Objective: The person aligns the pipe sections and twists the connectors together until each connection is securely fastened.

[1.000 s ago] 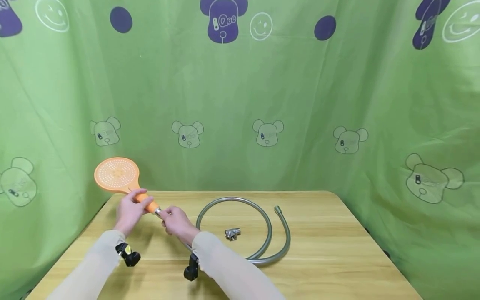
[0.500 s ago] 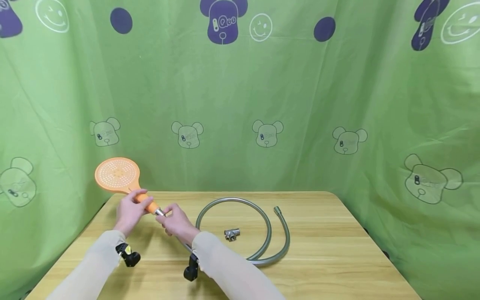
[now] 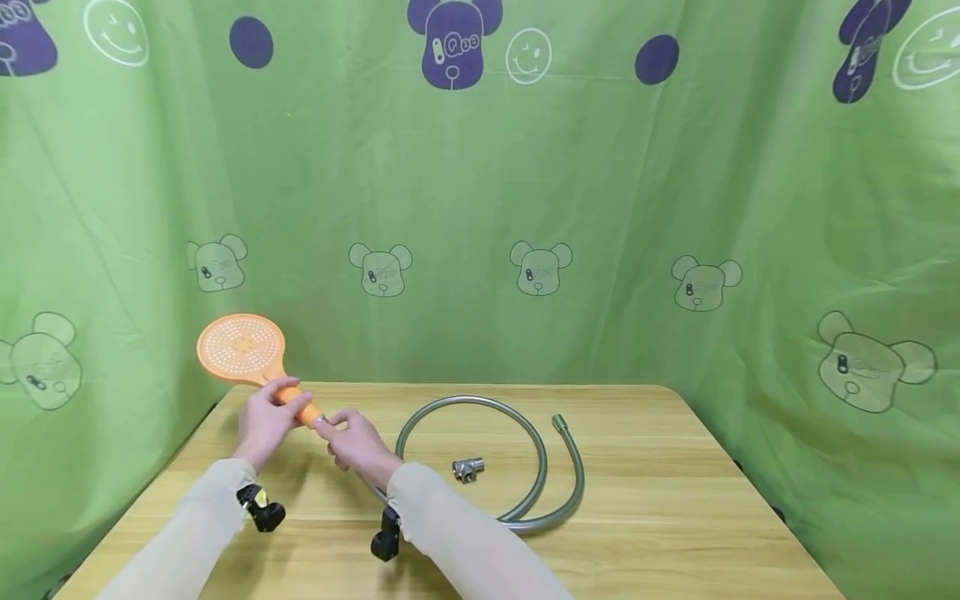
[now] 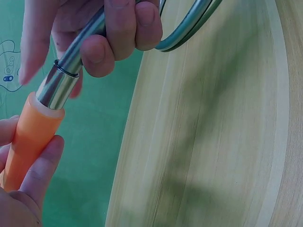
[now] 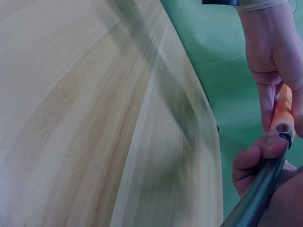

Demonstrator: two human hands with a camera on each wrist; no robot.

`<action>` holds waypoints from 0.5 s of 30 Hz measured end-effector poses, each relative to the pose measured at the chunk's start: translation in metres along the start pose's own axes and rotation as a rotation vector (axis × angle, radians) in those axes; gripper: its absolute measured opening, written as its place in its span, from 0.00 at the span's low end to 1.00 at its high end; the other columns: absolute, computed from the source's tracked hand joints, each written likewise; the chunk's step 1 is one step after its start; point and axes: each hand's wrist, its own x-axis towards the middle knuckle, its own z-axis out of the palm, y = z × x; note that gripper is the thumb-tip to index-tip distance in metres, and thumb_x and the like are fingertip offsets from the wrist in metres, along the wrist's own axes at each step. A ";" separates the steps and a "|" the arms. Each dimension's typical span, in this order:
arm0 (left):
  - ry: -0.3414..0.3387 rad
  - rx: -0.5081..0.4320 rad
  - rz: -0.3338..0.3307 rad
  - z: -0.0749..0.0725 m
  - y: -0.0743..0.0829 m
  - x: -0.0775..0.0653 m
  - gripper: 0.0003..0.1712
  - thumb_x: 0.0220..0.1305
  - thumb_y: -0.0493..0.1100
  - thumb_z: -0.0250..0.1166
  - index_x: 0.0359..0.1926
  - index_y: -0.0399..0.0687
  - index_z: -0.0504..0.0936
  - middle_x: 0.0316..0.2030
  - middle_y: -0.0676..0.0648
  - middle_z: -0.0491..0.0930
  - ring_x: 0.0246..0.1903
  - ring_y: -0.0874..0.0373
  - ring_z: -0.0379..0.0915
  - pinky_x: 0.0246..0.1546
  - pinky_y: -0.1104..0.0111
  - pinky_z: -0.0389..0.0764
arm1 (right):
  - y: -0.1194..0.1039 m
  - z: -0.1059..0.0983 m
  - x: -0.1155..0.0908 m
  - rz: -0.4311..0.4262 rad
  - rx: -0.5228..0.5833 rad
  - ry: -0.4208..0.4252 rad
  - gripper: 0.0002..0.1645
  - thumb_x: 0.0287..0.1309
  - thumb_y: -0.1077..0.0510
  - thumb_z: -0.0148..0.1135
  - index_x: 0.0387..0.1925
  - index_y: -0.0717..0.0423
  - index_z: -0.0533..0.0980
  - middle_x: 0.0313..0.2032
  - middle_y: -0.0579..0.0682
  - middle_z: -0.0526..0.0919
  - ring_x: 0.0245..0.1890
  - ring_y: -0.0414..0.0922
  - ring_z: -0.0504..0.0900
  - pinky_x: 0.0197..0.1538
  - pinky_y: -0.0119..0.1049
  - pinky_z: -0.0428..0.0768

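My left hand grips the handle of an orange shower head, whose round perforated face points up toward the camera. A silver connector on the end of the grey shower hose meets the bottom of the orange handle. In the left wrist view, a thin black ring circles the metal. Curled fingers of my right hand hold the hose just behind this joint; the right wrist view shows them round it. Whether the threads are engaged is hidden.
The hose's remaining length loops across the wooden table, its free end lying to the right. Inside the loop sits a small metal T-shaped fitting. A green patterned curtain surrounds the table's back and sides.
The right fingers have shifted at the connector, covering more of the metal than half a second ago. Left hand and shower head keep their hold and pose; the whole view shifts slightly right.
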 end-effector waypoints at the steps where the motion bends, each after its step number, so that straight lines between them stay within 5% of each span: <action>1: -0.001 0.000 -0.001 0.000 0.000 0.000 0.29 0.68 0.46 0.67 0.67 0.41 0.74 0.58 0.30 0.76 0.39 0.56 0.84 0.38 0.72 0.87 | 0.000 0.000 0.000 -0.001 0.002 -0.002 0.14 0.66 0.47 0.64 0.44 0.48 0.71 0.20 0.45 0.73 0.15 0.39 0.62 0.21 0.33 0.63; 6: -0.005 0.005 -0.003 0.000 0.000 0.000 0.30 0.68 0.46 0.68 0.67 0.42 0.74 0.58 0.30 0.76 0.38 0.56 0.85 0.37 0.72 0.87 | 0.001 -0.001 -0.001 -0.016 -0.014 -0.012 0.13 0.65 0.55 0.65 0.43 0.47 0.68 0.21 0.45 0.74 0.14 0.39 0.62 0.20 0.32 0.63; 15: 0.008 0.012 -0.001 0.000 0.002 -0.001 0.29 0.67 0.46 0.68 0.66 0.42 0.75 0.58 0.31 0.77 0.37 0.57 0.84 0.36 0.73 0.86 | 0.000 -0.002 -0.001 -0.025 -0.020 -0.025 0.09 0.73 0.51 0.55 0.37 0.51 0.74 0.26 0.54 0.78 0.15 0.39 0.62 0.19 0.32 0.62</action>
